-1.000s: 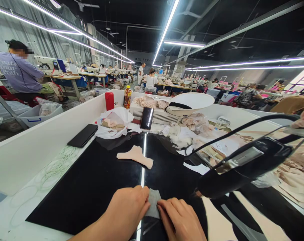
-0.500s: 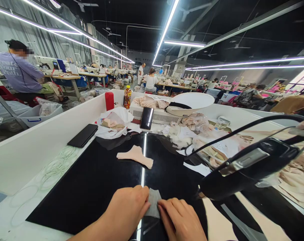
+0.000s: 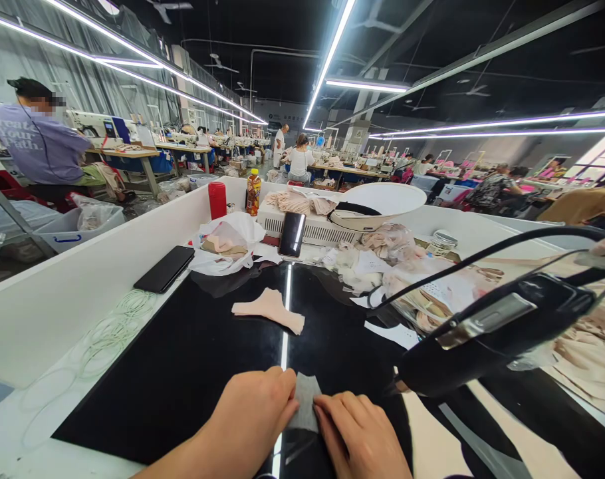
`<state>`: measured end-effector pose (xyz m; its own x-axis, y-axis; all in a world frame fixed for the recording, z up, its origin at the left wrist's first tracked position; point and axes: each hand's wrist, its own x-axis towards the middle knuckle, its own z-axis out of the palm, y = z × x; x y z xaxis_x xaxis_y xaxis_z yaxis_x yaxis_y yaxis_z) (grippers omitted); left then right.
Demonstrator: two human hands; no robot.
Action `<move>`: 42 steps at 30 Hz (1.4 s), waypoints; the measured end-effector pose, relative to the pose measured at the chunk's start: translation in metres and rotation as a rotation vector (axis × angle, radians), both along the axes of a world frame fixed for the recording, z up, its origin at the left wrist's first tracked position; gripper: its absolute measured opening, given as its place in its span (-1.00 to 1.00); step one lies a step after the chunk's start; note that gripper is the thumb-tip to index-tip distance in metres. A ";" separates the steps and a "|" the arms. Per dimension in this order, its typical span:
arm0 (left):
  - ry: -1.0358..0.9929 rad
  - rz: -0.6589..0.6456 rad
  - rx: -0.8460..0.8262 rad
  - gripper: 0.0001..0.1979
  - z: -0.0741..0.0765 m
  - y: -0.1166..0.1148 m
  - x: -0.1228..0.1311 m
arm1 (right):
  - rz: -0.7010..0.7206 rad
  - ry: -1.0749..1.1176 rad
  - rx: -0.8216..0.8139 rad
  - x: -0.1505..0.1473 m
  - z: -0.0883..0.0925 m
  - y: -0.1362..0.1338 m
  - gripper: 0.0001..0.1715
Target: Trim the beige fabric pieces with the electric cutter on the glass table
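Note:
Between my hands, near the front of the glossy black work surface (image 3: 183, 372), lies a small piece of thin, pale grey fabric (image 3: 307, 399). My left hand (image 3: 252, 412) is closed, thumb and fingers pinching the fabric's left edge. At its right edge, my right hand (image 3: 360, 432) has its fingers together, with thumb and fingertips gripping the cloth. Parts of both edges are hidden under my fingers. Farther up the surface, apart from both hands, rests a stack of cut beige fabric pieces (image 3: 270, 310).
A black hanging tool (image 3: 492, 339) with a cable slants in from the right. Beige strips (image 3: 432, 439) lie beneath it. Fabric scraps and plastic bags (image 3: 432, 286) crowd the right back. A phone (image 3: 292, 234), bottle (image 3: 253, 193) and black case (image 3: 164, 269) stand or lie along the edges.
Almost nothing differs. Both hands keep the same hold on the grey fabric, and the beige stack stays in place.

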<state>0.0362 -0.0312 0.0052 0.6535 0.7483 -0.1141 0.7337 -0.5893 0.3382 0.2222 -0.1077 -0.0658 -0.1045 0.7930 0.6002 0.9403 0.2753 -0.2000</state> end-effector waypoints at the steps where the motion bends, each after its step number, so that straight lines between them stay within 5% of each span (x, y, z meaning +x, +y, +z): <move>1: 0.004 0.001 -0.004 -0.88 0.000 0.000 0.000 | 0.000 0.002 -0.002 0.000 0.000 0.000 -0.56; 9: 0.050 -0.009 0.034 -0.88 0.003 0.000 0.002 | -0.008 -0.022 0.007 -0.001 -0.001 0.000 -0.56; 13: 0.113 -0.035 0.202 -0.83 -0.002 -0.001 0.003 | -0.021 -0.040 0.015 -0.002 0.001 0.000 -0.58; 17: 0.055 -0.231 0.446 -0.74 -0.013 -0.005 0.004 | -0.013 -0.034 0.021 -0.003 0.003 -0.001 -0.58; 22: -0.138 -0.469 0.492 -0.79 -0.022 -0.011 0.006 | -0.024 -0.049 0.039 -0.002 0.002 -0.003 -0.52; 37: -0.257 -0.424 0.564 -0.80 -0.042 -0.010 0.009 | 0.002 -0.046 0.021 0.002 -0.003 0.000 -0.48; 42: -0.341 -0.432 0.660 -0.73 -0.050 -0.008 0.009 | 0.101 -0.102 0.032 0.012 0.008 0.001 -0.65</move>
<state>0.0451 -0.0387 -0.0448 0.8157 0.2700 0.5115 0.3205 -0.9472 -0.0111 0.2342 -0.1063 -0.0581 -0.2444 0.7562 0.6070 0.9227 0.3738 -0.0941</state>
